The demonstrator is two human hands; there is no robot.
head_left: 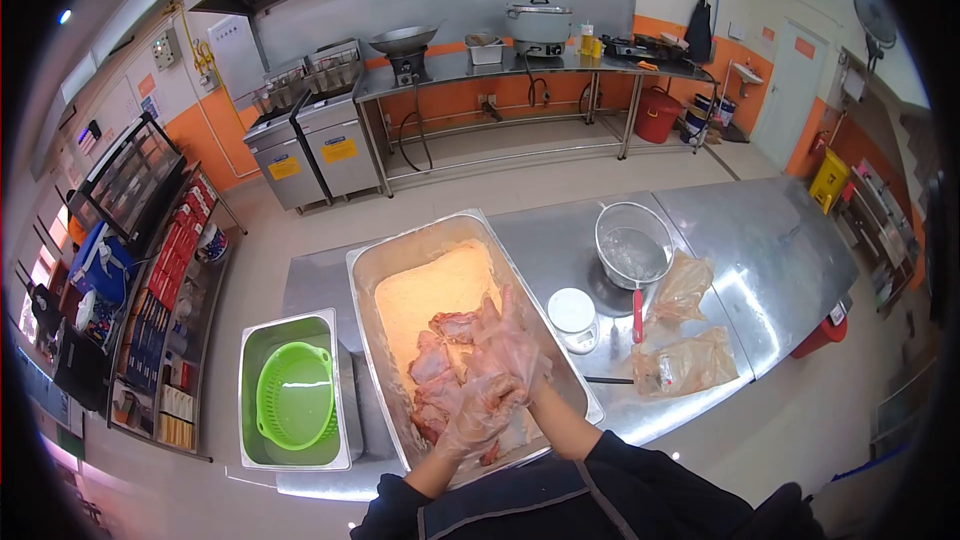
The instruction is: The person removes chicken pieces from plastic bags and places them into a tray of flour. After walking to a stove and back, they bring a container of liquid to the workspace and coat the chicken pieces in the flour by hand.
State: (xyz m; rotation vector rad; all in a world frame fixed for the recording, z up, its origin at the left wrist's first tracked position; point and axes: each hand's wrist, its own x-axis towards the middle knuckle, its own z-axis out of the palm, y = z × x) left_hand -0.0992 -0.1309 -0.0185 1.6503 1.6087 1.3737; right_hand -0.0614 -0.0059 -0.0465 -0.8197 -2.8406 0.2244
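Both my hands wear clear, loose plastic gloves and are over a deep metal pan (365, 285). The pan holds pale orange powder, like breading flour (435, 280), and raw meat pieces, like chicken (432, 370). My right hand (503, 335) stretches its fingers out flat toward the far side, above the powder and beside the meat. Closer to me, my left hand (485, 415) is closed, its fingertips at my right wrist, where they appear to pinch the right glove's cuff. A small dark red scrap (489, 454) lies near the pan's near end.
A green basket (264, 405) sits in a metal pan (246, 440) on the left. To the right are a white scale (572, 312), a red-handled strainer (637, 315) and plastic bags (685, 362) on the steel table (760, 240). Fryers (335, 140) and a counter (470, 80) stand behind.
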